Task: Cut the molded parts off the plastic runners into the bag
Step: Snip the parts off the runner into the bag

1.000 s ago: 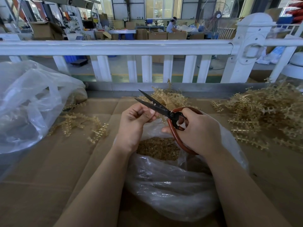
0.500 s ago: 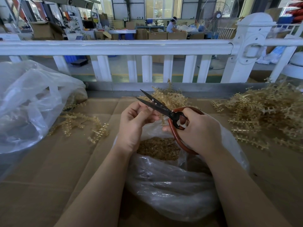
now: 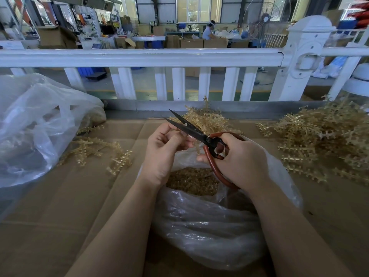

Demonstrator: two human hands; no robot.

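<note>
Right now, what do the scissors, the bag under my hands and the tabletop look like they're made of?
Scissors: dark matte metal blades, seemingly; glossy reddish-brown handle loops, probably coated.
Bag: thin clear plastic film, judging by its wrinkles and shiny highlights.
Tabletop: looks like flattened brown cardboard, matte, with visible fold seams.

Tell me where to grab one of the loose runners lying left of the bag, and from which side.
Take a loose runner by its bare central stem, pinching from above. It lies flat on the cardboard, with parts bristling along both sides, so only the stem gives a clean hold. Probably come in from the right, the bag side, since the big bag crowds the left.
</note>
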